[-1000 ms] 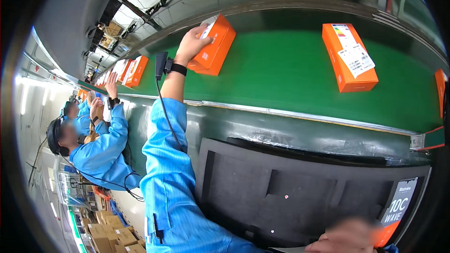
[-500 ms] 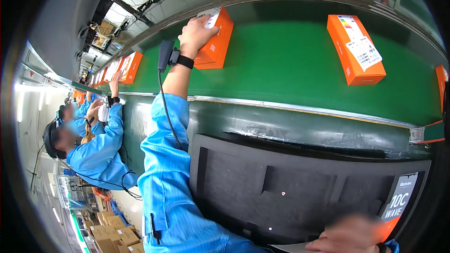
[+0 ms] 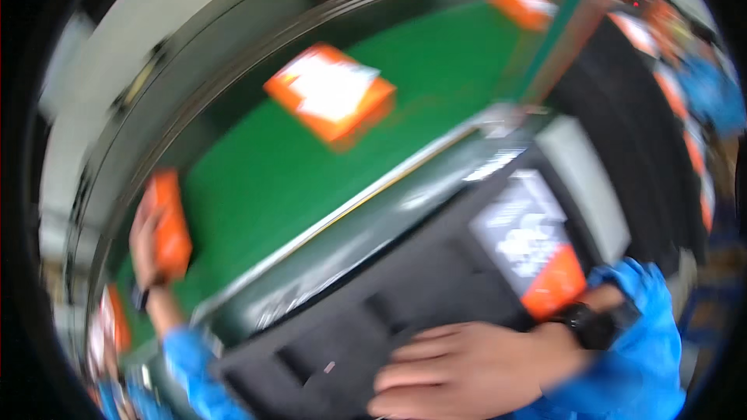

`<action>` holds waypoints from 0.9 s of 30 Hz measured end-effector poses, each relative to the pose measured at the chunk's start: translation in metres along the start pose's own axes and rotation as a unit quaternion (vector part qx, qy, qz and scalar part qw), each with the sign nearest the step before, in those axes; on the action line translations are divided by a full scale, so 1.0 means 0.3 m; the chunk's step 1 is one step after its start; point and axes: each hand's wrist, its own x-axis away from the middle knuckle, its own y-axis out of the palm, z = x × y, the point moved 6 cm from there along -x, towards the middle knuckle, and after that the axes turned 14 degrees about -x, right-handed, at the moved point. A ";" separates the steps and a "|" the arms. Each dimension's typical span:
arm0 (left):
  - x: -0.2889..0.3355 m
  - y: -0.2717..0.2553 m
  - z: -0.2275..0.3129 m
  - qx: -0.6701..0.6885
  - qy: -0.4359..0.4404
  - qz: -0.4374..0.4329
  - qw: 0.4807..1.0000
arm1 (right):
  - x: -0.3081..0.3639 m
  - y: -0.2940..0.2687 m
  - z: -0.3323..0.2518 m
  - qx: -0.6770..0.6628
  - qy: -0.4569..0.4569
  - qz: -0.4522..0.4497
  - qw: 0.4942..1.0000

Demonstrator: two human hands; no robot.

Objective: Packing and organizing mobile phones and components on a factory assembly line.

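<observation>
At the far left, my left hand [image 3: 145, 245] is on an orange box [image 3: 173, 225] standing on the green conveyor belt [image 3: 241, 179]. Its fingers lie over the side and top of the box, blurred by motion. My right hand [image 3: 475, 369] lies palm down over a black foam tray [image 3: 342, 334], fingers stretched out side by side. Whatever is under that palm is hidden. Close to the right wrist, a grey and orange printed card [image 3: 537, 237] sits at the tray's right end.
Another orange box with white labels [image 3: 331, 93] lies on the belt's middle, and one more orange box [image 3: 521, 6] is farther right. A green-edged upright panel [image 3: 564, 27] stands at the belt's right end. A blue-clothed person [image 3: 712, 93] is at the far right.
My view has swung to the right, so belt and boxes appear tilted and shifted left. My left hand stays on its box. My right hand has come further into view, fingers extended.
</observation>
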 end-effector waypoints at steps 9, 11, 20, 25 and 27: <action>0.162 -0.221 -0.132 -0.128 0.080 0.121 0.981 | 0.059 0.012 -0.035 0.022 -0.069 0.062 0.995; 0.309 -0.115 0.132 -0.037 0.068 0.036 0.996 | 0.042 0.034 -0.006 0.022 -0.039 0.076 0.996; 0.809 0.338 0.811 -0.225 0.210 -0.376 0.874 | 0.055 0.003 0.032 0.033 -0.050 0.108 0.992; 0.676 0.311 0.685 -0.158 0.150 -0.233 0.948 | -0.011 -0.061 0.087 0.012 0.039 0.165 0.985; 0.642 0.372 0.681 -0.148 0.208 -0.290 0.922 | 0.022 -0.126 0.105 0.002 0.039 0.218 0.975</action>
